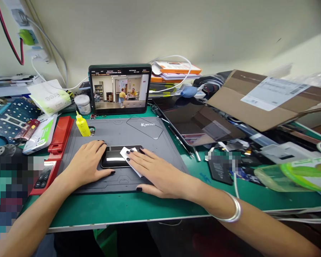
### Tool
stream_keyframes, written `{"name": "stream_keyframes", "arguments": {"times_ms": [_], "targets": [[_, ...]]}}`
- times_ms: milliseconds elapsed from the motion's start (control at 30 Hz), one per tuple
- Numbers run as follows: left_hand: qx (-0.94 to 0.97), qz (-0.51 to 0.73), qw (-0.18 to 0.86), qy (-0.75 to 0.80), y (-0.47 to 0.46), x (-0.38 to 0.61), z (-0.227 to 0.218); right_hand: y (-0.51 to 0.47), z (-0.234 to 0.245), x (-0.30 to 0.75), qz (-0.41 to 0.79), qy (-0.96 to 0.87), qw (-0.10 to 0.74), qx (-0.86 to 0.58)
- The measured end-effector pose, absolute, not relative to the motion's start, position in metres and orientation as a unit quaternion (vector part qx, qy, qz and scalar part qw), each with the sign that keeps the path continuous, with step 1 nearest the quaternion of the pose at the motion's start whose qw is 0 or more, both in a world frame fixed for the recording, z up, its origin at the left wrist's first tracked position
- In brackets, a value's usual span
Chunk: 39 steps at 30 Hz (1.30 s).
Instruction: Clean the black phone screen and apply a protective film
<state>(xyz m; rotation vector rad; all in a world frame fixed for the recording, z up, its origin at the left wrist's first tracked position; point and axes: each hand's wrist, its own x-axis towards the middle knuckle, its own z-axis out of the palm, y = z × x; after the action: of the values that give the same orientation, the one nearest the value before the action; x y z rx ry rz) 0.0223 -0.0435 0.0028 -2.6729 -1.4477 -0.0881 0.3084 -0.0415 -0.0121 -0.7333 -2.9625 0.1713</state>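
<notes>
A black smartphone [113, 156] lies flat and sideways on the grey work mat [109, 132], its glossy face up with a bright reflection. My left hand [87, 161] steadies its left end, fingertips at the upper corner and thumb along the lower edge. Under the flat fingers of my right hand [155, 171] a folded white wipe [124, 152] is pressed onto the phone's right part; the thumb rests apart on the mat. Behind the phone lie a thin clear screen sheet with a dark outline [146, 127] and a yellow dropper bottle [82, 125], which stands upright.
A tablet [120, 89] playing a video stands at the back, beside a white tub [82, 104]. Left of the mat is a red device [60, 135]. To the right lie a large dark screen panel [198, 119], a cardboard box [256, 96], a black battery [219, 167] and cables.
</notes>
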Motion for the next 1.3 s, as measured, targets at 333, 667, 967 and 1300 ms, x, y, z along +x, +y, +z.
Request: {"name": "stream_keyframes", "arguments": {"times_ms": [333, 667, 967, 1300], "targets": [[-0.856, -0.009, 0.055, -0.514, -0.046, 0.027, 0.008, -0.042, -0.023, 0.314, -0.038, -0.936, 0.053, -0.346], [-0.855, -0.002, 0.023, -0.518, -0.042, 0.017, 0.01, -0.052, -0.012, 0.289, 0.075, -0.949, -0.004, -0.307], [-0.844, 0.022, 0.001, -0.537, -0.042, 0.013, 0.01, -0.057, -0.008, 0.232, 0.037, -0.948, 0.007, -0.316], [-0.854, 0.029, -0.009, -0.519, -0.032, -0.003, 0.008, -0.066, -0.01, 0.179, 0.026, -0.943, 0.049, -0.328]]}}
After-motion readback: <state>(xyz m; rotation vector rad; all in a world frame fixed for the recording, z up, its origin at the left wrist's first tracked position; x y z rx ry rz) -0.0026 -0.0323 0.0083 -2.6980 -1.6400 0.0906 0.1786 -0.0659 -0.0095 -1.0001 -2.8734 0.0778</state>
